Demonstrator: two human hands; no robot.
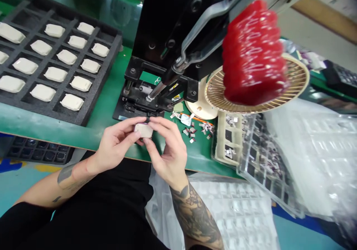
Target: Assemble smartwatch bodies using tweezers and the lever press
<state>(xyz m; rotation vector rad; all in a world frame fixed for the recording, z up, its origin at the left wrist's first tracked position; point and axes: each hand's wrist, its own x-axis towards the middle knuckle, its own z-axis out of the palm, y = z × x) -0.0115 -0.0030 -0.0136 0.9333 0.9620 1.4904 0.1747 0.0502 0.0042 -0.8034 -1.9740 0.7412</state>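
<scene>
Both hands hold one small off-white rounded case [143, 130] at the green table's front edge. My left hand [118, 140] pinches its left end between thumb and fingers. On its right side, the thumb and fingertips of my right hand [169, 148] press against it. The case lies just in front of a black hand press [145, 97], whose lever ends in a red ribbed grip [252, 57]. Similar cases sit in the compartments of a dark foam tray [96, 103] at the left.
Small loose parts [192, 131] lie right of the press, near a gold-ribbed fan [258, 83]. Clear compartment boxes [227, 138] and plastic film [315, 149] fill the right. A dark tray [39, 149] shows below the table at left. Plastic trays [240, 213] lie at lower right.
</scene>
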